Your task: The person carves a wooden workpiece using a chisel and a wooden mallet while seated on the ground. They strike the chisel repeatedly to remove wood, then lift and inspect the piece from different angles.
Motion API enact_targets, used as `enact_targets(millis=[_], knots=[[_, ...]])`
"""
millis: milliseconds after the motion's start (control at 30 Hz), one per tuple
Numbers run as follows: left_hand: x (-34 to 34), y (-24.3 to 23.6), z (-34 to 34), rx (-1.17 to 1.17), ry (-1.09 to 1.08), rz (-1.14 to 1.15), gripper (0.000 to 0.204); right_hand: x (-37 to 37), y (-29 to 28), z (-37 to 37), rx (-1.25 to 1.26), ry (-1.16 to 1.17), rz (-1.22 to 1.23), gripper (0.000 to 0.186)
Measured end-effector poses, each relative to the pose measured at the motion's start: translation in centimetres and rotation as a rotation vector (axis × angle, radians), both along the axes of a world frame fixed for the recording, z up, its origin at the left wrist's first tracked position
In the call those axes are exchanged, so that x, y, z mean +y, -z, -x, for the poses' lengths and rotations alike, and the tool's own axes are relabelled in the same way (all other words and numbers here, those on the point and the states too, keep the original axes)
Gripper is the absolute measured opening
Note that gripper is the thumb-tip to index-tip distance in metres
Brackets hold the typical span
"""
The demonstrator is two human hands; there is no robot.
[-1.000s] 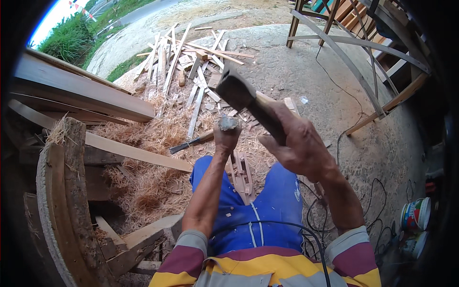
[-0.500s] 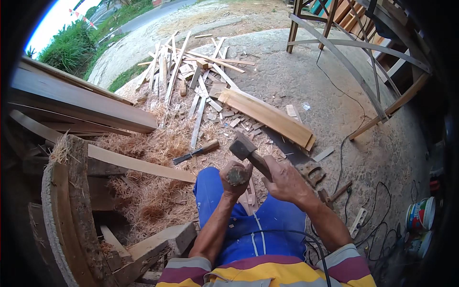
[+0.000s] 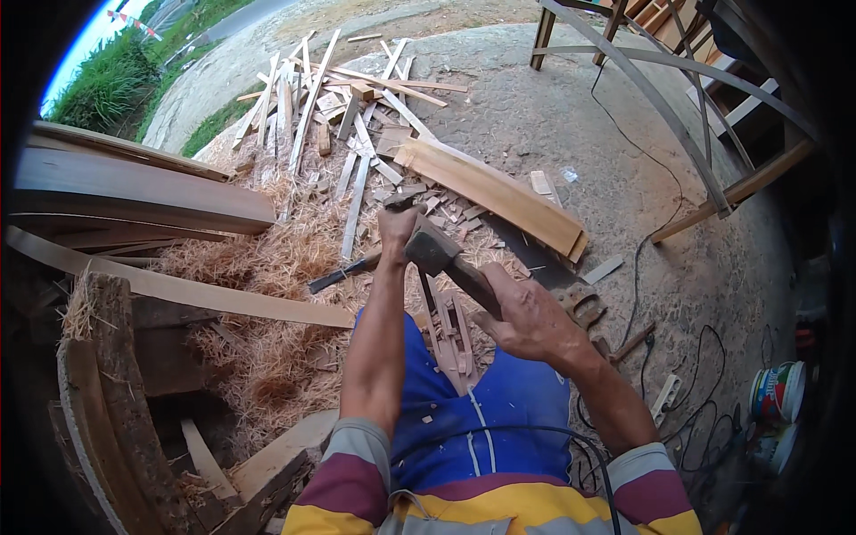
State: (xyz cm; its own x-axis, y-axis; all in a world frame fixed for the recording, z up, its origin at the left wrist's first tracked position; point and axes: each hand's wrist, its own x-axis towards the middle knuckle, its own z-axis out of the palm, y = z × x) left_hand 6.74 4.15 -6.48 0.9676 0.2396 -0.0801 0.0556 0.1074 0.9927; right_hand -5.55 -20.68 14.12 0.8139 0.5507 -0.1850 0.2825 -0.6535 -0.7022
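My left hand [image 3: 399, 230] is stretched forward, closed around a chisel [image 3: 399, 203] with a worn handle end above the fist. A dark narrow blade [image 3: 427, 292] shows below, slanting to the wood; the hammer partly hides it. In my right hand [image 3: 530, 316] is a hammer [image 3: 432, 248], gripped by its wooden handle, its blocky head close beside my left wrist. A pale wooden piece with slots cut in it [image 3: 461, 343] lies between my thighs. Beyond my left forearm, a second chisel [image 3: 334, 275] rests on the shavings.
Curved boards [image 3: 187, 290] and rough timber [image 3: 116, 383] stand at left. Ahead are scrap strips [image 3: 308, 107] and a plank [image 3: 490, 196]. At right lie a saw handle [image 3: 586, 306], a wooden-handled tool [image 3: 633, 343], cables [image 3: 700, 419] and paint buckets [image 3: 777, 392].
My left hand has moved forward and slightly left with the chisel, uncovering the slotted wood. The hammer head has shifted slightly left and nearer to me. The view has shifted slightly.
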Motion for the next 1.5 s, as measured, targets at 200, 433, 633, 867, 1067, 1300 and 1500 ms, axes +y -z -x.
enact_targets(millis=[200,433,633,867,1067,1300,1500], knots=[[-0.7,-3.4,-2.3,0.571,0.241,0.531,0.031,-4.6,2.8,6.3,0.681,0.365,-0.677,0.053],[-4.3,-9.7,7.1,-0.274,0.044,-0.345,0.031,-5.8,4.7,8.1,0.736,0.524,-0.985,0.059],[-5.2,-8.9,9.0,-0.373,-0.084,-0.747,0.034,-5.9,6.5,9.0,0.779,0.520,-0.954,0.068],[-4.4,-7.5,8.7,-0.224,-0.125,-0.296,0.033,-6.3,6.9,9.7,0.711,0.470,-0.802,0.068],[-3.7,-7.0,8.8,-0.208,-0.074,-0.300,0.030,-5.7,6.5,9.7,0.687,0.434,-0.685,0.066],[-5.6,-6.6,9.3,-0.619,-0.109,-0.954,0.024,-4.3,2.6,6.8,-0.222,0.131,-0.258,0.068],[-4.1,-4.2,9.2,-0.704,-0.150,-1.296,0.013,-0.8,-5.9,3.5,-0.623,0.161,-0.413,0.070]])
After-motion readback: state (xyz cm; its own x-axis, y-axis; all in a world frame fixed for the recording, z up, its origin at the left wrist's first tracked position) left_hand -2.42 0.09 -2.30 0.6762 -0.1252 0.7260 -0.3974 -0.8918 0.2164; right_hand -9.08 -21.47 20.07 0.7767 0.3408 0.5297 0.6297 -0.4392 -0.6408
